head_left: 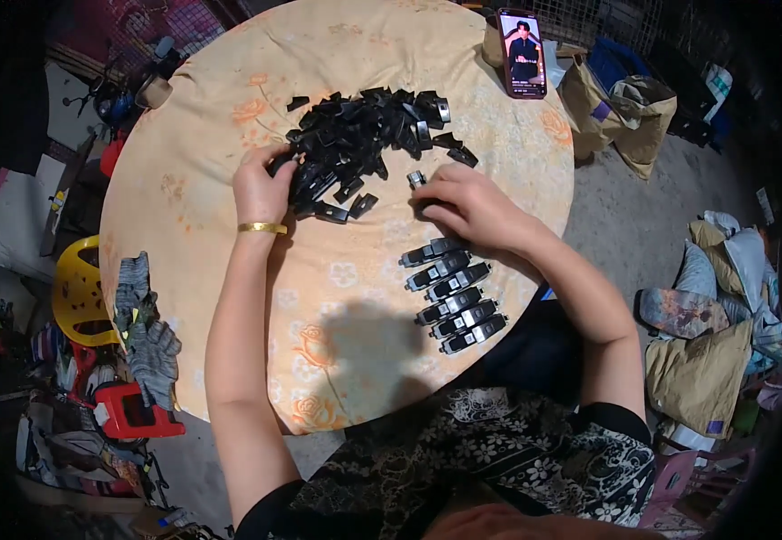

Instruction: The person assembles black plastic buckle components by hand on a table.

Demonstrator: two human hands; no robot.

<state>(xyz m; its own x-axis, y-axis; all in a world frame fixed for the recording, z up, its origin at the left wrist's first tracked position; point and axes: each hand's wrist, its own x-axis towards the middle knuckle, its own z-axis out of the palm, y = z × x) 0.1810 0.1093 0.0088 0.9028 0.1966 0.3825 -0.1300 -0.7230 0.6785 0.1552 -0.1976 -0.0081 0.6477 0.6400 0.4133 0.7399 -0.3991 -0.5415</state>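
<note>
A heap of small black plastic parts (355,130) lies on the far middle of the round table. At the heap's left edge, my left hand (261,187) has its thumb and fingers closed around a black part, mostly hidden by the hand. To the right of the heap, my right hand (474,207) is curled with its fingers pinched together. A small black part with a silvery end (417,179) shows at its fingertips. Just below the right hand, several longer black and grey pieces (456,304) are laid side by side in a slanting stack.
A patterned cream cloth (346,270) covers the table. A phone (523,56) stands upright at the far right edge. Grey gloves (143,328) hang at the left edge, near a yellow stool (83,290). Sacks (706,378) and bags lie on the floor at the right.
</note>
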